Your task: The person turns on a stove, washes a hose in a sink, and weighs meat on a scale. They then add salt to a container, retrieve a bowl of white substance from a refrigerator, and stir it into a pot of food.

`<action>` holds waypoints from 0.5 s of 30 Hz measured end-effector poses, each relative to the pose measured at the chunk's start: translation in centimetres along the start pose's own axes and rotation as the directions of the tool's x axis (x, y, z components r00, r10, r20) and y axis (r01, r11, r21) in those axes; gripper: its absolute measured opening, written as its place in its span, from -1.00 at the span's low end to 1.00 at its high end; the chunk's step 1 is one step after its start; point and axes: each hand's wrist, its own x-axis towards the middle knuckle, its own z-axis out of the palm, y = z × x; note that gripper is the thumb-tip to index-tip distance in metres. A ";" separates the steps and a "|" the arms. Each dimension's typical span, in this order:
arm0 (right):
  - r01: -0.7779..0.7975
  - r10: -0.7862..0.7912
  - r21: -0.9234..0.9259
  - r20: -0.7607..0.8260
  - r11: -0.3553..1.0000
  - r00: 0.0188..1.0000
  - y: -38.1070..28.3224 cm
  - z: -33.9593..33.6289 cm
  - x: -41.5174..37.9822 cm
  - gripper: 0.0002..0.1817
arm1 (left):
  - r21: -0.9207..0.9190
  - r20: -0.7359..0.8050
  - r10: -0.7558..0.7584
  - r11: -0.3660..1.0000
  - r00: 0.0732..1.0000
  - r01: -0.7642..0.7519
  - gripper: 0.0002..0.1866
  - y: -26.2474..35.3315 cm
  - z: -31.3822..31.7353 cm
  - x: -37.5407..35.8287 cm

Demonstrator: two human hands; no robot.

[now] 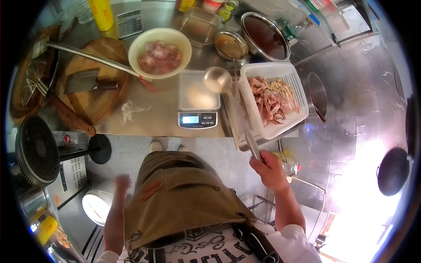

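My right hand [271, 170] is closed round the handle end of a steel ladle [247, 127]. The ladle's bowl hangs over the right part of a kitchen scale [197, 120], whose display is lit. A pale round patch shows on the scale's platform [186, 83]. Beside the ladle, a white perforated basket [249, 72] of sliced raw meat [267, 103] rests on a steel tray [239, 144]. My left hand [123, 182] hangs low beside my brown apron [175, 193], smeared by motion, away from the table.
A cream bowl [186, 41] of raw meat stands behind the scale. At left, a cleaver [82, 82] lies on a round wooden board [92, 105]. Pots of dark sauce [265, 37] and brown liquid [230, 44] stand at back right. A black fan [38, 147] is at far left.
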 end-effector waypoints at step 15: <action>-0.042 0.037 0.106 0.044 0.993 0.998 0.6 -0.1 0.1 -0.77 | 0.162 -0.017 0.032 0.986 0.999 -0.028 -0.79 0.2 0.5 -0.1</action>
